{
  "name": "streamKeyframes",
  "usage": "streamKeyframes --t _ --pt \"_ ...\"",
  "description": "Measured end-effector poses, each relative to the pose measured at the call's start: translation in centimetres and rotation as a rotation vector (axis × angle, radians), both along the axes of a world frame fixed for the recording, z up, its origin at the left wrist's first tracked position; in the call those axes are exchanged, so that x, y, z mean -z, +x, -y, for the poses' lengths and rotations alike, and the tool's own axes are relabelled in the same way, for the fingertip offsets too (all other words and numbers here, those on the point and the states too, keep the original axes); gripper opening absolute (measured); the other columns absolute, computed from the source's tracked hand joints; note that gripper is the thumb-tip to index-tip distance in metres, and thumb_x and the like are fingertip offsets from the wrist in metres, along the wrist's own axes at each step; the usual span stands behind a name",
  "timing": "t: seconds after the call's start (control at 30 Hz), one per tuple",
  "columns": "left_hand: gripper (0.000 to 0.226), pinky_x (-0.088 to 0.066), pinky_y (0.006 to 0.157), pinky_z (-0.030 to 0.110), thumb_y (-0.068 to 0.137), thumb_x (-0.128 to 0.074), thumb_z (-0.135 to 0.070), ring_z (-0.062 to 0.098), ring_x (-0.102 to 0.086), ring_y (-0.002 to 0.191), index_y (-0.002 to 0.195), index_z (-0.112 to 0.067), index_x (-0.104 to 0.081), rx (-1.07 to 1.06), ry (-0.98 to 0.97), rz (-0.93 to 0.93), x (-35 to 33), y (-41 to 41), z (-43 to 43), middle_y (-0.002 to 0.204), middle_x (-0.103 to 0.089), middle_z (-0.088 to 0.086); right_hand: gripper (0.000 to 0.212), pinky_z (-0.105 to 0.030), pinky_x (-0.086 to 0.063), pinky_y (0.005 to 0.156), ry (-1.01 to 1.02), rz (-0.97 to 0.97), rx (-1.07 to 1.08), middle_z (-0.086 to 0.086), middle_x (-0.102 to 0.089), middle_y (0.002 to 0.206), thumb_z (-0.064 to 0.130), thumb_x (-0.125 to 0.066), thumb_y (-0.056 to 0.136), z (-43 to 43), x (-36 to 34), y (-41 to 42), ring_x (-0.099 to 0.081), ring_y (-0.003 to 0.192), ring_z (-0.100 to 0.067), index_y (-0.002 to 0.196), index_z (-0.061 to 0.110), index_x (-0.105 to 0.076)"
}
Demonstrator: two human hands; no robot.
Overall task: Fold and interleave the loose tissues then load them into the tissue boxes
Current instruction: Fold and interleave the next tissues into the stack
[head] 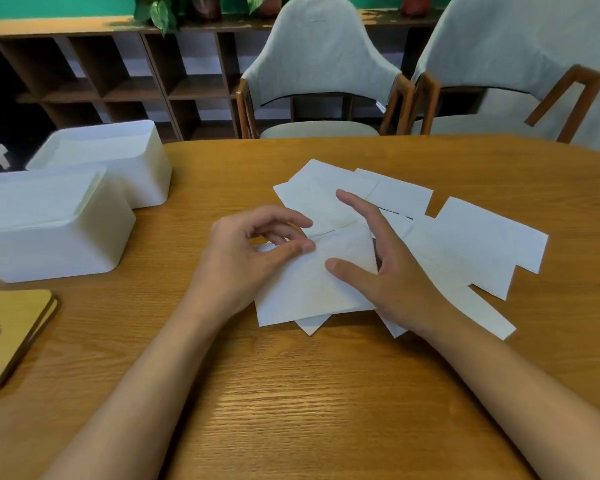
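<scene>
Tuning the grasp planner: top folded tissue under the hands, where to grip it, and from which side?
Pinch the left edge of the top tissue, coming from the left, where the left hand pinches it. It lies flat; that edge sticks out past the sheets beneath, and the right hand covers its right side.

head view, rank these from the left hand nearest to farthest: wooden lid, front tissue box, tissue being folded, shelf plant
1. tissue being folded, pinched by the left hand
2. front tissue box, to its left
3. wooden lid, farther left, near side
4. shelf plant, far back wall
</scene>
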State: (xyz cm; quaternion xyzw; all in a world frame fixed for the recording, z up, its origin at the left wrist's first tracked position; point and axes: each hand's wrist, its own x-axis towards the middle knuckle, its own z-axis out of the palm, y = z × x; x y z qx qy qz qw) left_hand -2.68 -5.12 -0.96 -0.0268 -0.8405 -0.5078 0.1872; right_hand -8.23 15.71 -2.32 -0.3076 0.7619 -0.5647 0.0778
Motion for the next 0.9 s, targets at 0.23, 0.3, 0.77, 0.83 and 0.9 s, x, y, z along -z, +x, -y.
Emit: streamKeyframes --t 0.23,0.3,0.77,0.83,0.9 --pt "0.020 -0.044 0.068 0.012 0.080 -0.089 -0.022 0.004 -0.068 0.079 0.098 -0.023 -0.080 0.003 -0.011 0.009 -0.2 0.1 0.1 0.084 -0.078 -0.012 0.073 -0.033 -0.052 0.101 0.051 -0.018 0.011 0.050 -0.031 0.137 0.030 -0.070 0.094 0.2 0.0 0.0 -0.043 0.122 0.012 0.145 0.058 -0.028" --pt "0.019 -0.044 0.069 0.010 0.080 -0.089 -0.021 0.003 -0.067 0.079 0.098 -0.022 -0.080 0.005 0.007 0.007 -0.2 0.0 0.1 0.084 -0.078 -0.012 0.073 -0.036 -0.052 0.102 0.052 -0.017 0.008 0.049 -0.031 0.138 0.030 -0.071 0.094 0.1 -0.1 0.1 -0.043 0.123 0.010 0.146 0.059 -0.027" --pt "0.030 -0.048 0.091 0.024 0.087 -0.083 -0.035 0.008 -0.064 0.110 0.116 -0.031 -0.073 -0.090 -0.111 -0.047 0.8 -0.5 -0.2 0.118 -0.068 -0.014 0.073 -0.015 -0.042 0.101 -0.018 -0.048 0.025 0.046 -0.028 0.142 0.019 -0.066 0.097 -0.1 -0.4 0.0 -0.034 0.126 0.020 0.147 0.053 -0.027" --pt "0.031 -0.053 0.089 0.030 0.090 -0.079 -0.033 0.007 -0.069 0.109 0.121 -0.031 -0.071 -0.019 0.140 0.105 0.5 -0.5 0.0 0.118 -0.072 -0.006 0.073 -0.003 -0.039 0.093 -0.089 -0.019 0.061 0.044 -0.029 0.142 0.014 -0.067 0.096 -0.4 -0.5 -0.4 -0.034 0.122 0.026 0.149 0.046 -0.028" --pt "0.030 -0.054 0.078 0.031 0.093 -0.075 -0.029 0.015 -0.071 0.097 0.123 -0.030 -0.072 0.052 0.350 0.212 0.3 -0.4 0.0 0.110 -0.075 0.005 0.075 0.003 -0.034 0.090 -0.111 -0.019 0.103 0.042 -0.027 0.143 0.014 -0.068 0.095 -0.6 -0.7 -0.8 -0.031 0.120 0.029 0.150 0.044 -0.027"
